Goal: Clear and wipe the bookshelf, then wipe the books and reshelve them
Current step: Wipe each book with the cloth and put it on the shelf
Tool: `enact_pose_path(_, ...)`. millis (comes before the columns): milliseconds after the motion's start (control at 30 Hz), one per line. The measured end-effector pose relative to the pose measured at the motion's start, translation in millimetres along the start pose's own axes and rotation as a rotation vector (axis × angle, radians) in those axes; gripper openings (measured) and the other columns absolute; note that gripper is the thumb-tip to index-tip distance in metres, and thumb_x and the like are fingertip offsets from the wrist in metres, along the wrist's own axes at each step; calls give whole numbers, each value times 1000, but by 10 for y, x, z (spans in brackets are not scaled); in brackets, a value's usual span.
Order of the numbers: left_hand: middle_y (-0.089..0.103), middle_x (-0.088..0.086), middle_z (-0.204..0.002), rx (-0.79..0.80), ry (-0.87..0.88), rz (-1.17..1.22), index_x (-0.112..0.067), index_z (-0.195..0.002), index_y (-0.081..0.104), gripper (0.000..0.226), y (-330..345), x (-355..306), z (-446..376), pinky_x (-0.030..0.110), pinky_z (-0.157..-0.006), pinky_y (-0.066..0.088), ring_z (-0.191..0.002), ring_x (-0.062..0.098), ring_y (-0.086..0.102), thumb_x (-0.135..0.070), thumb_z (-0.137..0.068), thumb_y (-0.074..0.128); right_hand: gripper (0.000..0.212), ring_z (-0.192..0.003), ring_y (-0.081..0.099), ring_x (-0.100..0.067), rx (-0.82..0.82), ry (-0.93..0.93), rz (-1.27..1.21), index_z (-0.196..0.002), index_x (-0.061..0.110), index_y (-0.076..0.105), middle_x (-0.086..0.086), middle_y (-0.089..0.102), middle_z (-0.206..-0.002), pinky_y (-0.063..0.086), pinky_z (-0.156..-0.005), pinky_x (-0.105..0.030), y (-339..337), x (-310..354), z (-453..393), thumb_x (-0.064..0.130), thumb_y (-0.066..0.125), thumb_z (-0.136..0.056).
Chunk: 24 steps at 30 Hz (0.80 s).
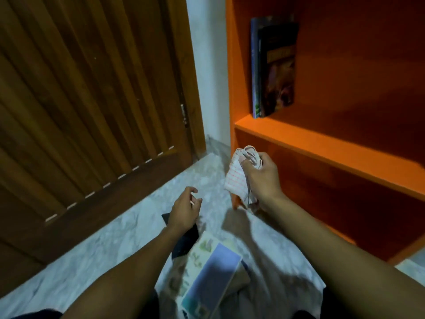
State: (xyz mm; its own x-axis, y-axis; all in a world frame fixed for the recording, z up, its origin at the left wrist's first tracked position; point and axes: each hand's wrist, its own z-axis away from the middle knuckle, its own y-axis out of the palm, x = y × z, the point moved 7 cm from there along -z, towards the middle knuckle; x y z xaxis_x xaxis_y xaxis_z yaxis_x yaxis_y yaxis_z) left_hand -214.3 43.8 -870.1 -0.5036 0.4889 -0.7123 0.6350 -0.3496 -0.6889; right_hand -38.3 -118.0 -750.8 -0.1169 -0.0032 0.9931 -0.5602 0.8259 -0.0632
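Two books [273,67] stand upright on the orange bookshelf [322,148]; more books [207,272] lie on the marble floor [103,249].

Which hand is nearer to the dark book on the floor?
Left. The left hand hovers right over the dark book, empty. The right hand is farther, up by the orange shelf, gripping the cloth.

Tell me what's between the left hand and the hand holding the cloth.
In the head view, only bare marble floor separates the left hand from the right hand gripping the cloth; the books on the floor lie nearer the person.
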Motion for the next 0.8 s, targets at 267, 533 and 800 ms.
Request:
enact_pose_path(267,49,16,-142,342,-380,-163,-17,-150,33,72,874,1359,780,39,-97,47,-124,36,54,-41,-91,67,22,-97,64,-27,199,35,68,-112,14,60,-8,66,-106,54,-84,-47,471,-228,221,27,65,-94)
enact_pose_path(533,44,10,-147,446,-597,-458,-21,-146,36,74,1103,1629,769,54,-108,34,-138,35,39,-49,-84,65,12,-84,63,-25,194,63,41,-100,17,62,-13,68,-98,51,-72,-40,437,-242,187,25,66,-93)
enact_pose_path(800,63,4,-119,325,-437,-389,-26,-105,53,19,920,1332,454,47,-99,39,-121,29,54,-29,-89,62,8,-95,71,-37,128,376,-325,-101,11,66,-17,73,-102,57,-85,-55,385,-310,101,14,65,-94)
